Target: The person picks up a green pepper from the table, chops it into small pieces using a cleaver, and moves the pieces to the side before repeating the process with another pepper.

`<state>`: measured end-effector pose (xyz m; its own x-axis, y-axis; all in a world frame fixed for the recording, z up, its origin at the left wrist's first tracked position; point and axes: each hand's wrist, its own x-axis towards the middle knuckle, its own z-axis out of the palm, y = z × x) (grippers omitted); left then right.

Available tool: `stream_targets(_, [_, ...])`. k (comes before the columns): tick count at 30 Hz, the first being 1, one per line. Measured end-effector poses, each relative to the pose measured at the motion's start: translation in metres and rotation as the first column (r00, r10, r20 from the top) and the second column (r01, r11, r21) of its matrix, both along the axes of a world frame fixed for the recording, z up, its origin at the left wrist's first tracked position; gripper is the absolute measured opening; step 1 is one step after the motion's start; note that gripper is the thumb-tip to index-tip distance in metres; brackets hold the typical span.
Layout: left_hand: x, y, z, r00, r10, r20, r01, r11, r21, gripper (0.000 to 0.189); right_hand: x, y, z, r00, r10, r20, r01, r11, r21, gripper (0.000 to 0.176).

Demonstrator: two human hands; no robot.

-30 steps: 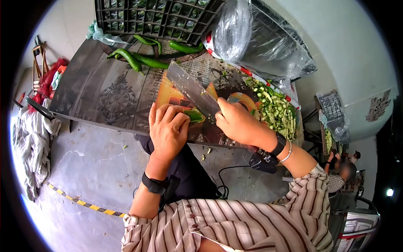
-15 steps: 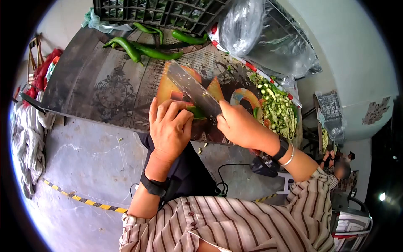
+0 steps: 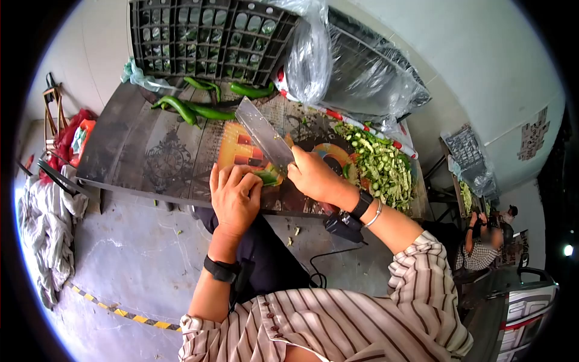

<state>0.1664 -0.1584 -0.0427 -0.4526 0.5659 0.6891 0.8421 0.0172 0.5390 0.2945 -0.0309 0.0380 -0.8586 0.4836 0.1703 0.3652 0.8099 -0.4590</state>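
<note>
My left hand [image 3: 235,196] presses a green pepper [image 3: 267,177] against the table near its front edge, fingers curled over it. The pepper's cut end pokes out to the right of my knuckles. In my right hand [image 3: 313,174] is a cleaver [image 3: 263,134], gripped by the handle, its broad blade slanting up and to the left, just beyond the pepper. A pile of chopped green pepper [image 3: 386,169] lies to the right of my right hand. Several whole green peppers [image 3: 205,111] rest toward the back of the table.
A black plastic crate [image 3: 211,39] with green contents stands at the back. Beside it is a plastic-lined black crate [image 3: 368,72]. The dark wooden table [image 3: 120,151] has a printed pattern. Another person [image 3: 482,244] sits far right. Cloth [image 3: 45,229] hangs at left.
The view has shifted, showing more of the back crate. The cleaver has moved slightly off the pepper, whose cut end shows more clearly. My left hand keeps its hold.
</note>
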Motion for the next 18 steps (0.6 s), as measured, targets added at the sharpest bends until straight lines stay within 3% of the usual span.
stream_targets(9, [0.001, -0.001, 0.0, 1.0, -0.012, 0.014, 0.013, 1.0, -0.027, 0.008, 0.015, -0.011, 0.018, 0.998, 0.019, 0.057, -0.017, 1.0, -0.025, 0.02])
stream_targets(18, [0.001, -0.001, 0.0, 1.0, -0.018, 0.021, 0.018, 1.0, -0.017, 0.008, 0.011, -0.018, 0.023, 0.974, 0.016, 0.225, -0.001, 0.998, -0.066, 0.019])
